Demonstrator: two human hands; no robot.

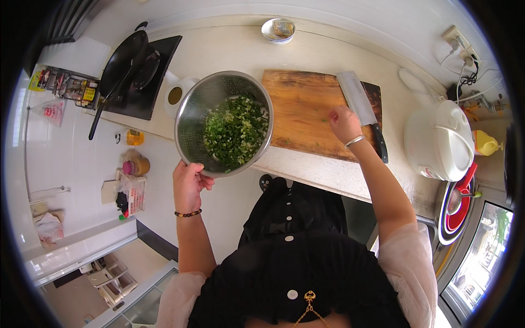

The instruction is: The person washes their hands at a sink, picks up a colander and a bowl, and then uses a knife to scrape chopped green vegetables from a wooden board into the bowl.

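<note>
My left hand [189,184] grips the near rim of a perforated metal colander [192,119], thumb over the edge. Chopped green onions [236,133] lie in its bottom. The colander is tilted and overlaps the left edge of a wooden cutting board [301,106]. Over the right part of the board is my right hand [343,123], its fingers curled together; whether a small scrap is between them I cannot tell. A cleaver [356,96] with a black handle lies flat on the board's right side, just beyond that hand. A few green bits remain on the wood.
Left of the colander are a white container of brown contents [175,95] and a black wok [123,61] on a cooktop [164,61]. A small bowl [279,40] sits at the counter's back. A white rice cooker [437,139] stands right, near plugged-in cords and a red basin [457,209].
</note>
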